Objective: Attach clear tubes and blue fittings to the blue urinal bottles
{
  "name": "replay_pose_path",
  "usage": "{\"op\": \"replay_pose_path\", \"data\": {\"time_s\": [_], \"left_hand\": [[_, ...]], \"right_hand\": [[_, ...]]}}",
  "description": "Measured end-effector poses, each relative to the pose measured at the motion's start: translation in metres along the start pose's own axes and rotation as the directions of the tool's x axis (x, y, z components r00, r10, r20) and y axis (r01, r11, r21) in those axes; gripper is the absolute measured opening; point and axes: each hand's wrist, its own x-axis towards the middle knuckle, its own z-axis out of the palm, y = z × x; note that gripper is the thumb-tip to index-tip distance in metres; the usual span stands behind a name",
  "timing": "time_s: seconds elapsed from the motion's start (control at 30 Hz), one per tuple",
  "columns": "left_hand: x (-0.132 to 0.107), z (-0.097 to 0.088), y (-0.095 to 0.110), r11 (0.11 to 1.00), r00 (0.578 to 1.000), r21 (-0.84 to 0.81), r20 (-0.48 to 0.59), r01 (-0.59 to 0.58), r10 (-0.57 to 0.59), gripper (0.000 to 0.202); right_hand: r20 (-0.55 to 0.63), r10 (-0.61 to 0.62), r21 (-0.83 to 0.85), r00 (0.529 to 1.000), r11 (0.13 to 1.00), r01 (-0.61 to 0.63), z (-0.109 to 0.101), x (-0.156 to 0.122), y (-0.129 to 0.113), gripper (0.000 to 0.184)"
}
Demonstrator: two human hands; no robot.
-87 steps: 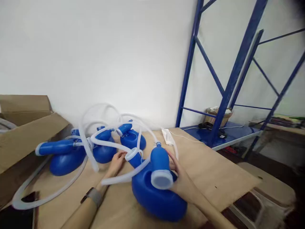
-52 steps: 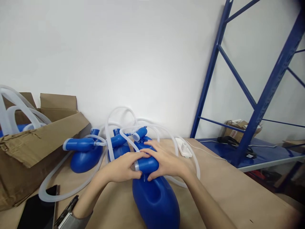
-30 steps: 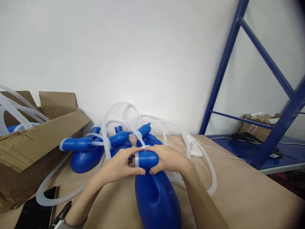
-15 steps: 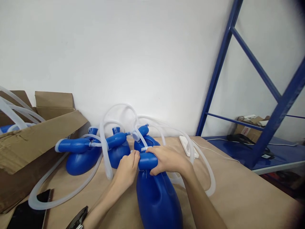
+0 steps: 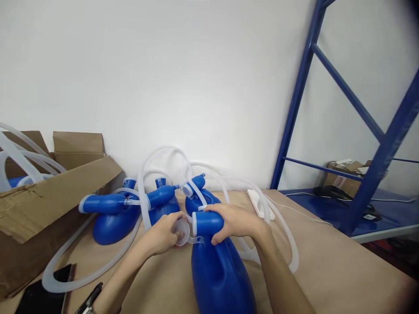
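Here, left hand [image 5: 162, 234] pinching a clear cap [image 5: 181, 231], right hand [image 5: 236, 220] clasped round a blue cylinder [image 5: 207, 223], jug [image 5: 225, 281] just below on the desk [image 5: 327, 266], hoses [image 5: 141, 187] beyond

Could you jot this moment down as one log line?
left hand: holds translucent cap; right hand: grips neck of blue bottle; cap: off neck, strap reaching bottle; behind: other bottles, pale hoses

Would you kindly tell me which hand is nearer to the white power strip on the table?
Right. The right hand, gripping the blue bottle, is left of the power strip; the left hand, holding the translucent cap, is farther left.
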Motion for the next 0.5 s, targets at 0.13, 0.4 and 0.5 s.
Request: {"op": "replay_pose_path", "data": {"time_s": [0.13,0.4,0.5], "left_hand": [[0.014,0.000,-0.044,0.953,0.994,0.282,-0.016,0.111,-0.111,0.045],[0.007,-0.011,-0.035,0.958,0.991,0.257,0.064,-0.127,0.115,0.038],[-0.008,-0.007,0.006,0.959,0.956,0.002,0.081,-0.284,0.283,0.036]], "right_hand": [[0.007,0.041,-0.011,0.999,0.999,-0.041,-0.004,-0.004,0.000,0.091],[0.004,-0.003,0.008,1.000,1.000,0.003,-0.005,-0.006,0.009,0.090],[0.006,0.001,-0.017,1.000,1.000,-0.001,-0.004,-0.006,0.008,0.089]]}}
